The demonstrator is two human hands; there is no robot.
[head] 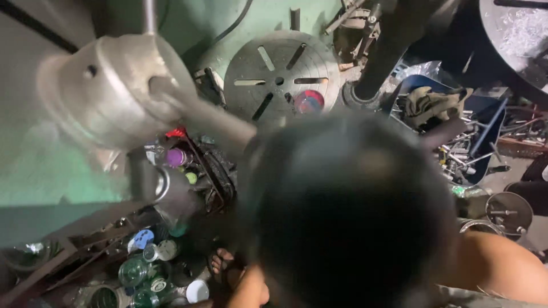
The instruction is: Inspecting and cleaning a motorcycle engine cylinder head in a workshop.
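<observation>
A dark blurred head [348,211] fills the foreground; the steel handle [205,114] slants lower right; hand states cannot be told.

Head [348,211] fills lower middle of view: dark hair, short, blurred (too close to lens for detail). Shoulder [502,268] bare at lower right, no sleeve visible. Strip of grey cloth [485,298] at bottom right edge below shoulder, kind of garment unclear. Foot [224,268] near bottom centre in dark open sandal, toes uncovered. Hands not clearly visible.
</observation>
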